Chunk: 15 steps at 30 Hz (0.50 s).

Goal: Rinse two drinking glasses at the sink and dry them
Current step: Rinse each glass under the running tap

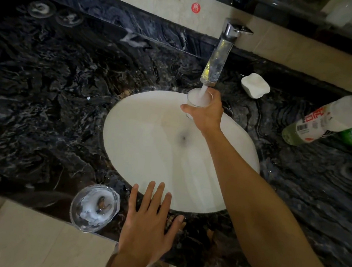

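Right hand (pixel 206 112) wraps the glass (pixel 199 98) under the tap (pixel 215 58); wet glass gets slick and heavier as it fills (grab mid-wall). Left hand (pixel 149 222) lies flat, fingers spread, beside the second glass (pixel 93 207).

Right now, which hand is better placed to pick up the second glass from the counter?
Left. The left hand lies open and flat at the sink edge, right beside the second glass. The right hand is busy holding the first glass under the tap.
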### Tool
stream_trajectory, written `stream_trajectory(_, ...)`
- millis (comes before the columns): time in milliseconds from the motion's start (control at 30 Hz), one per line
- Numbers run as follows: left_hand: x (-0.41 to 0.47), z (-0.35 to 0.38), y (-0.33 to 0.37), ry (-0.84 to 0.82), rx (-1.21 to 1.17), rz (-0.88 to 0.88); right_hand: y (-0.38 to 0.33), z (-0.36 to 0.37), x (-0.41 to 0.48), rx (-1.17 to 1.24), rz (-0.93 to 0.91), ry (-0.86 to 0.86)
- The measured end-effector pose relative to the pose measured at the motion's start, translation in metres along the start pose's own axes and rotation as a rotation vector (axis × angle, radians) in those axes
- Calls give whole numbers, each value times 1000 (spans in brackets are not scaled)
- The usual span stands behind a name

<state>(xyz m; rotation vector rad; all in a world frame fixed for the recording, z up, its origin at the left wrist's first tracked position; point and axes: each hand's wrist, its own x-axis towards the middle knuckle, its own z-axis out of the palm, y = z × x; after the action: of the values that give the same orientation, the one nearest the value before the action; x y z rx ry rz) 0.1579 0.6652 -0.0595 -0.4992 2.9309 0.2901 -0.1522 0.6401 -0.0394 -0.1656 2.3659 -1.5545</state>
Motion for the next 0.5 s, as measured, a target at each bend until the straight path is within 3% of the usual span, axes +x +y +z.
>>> stream_trajectory(267, 1, 0, 0, 1, 4, 4, 1, 1, 0, 71, 51, 63)
stream_trajectory(500, 0, 1, 0, -5, 6, 0, -3, 2, -19, 707, 453, 163)
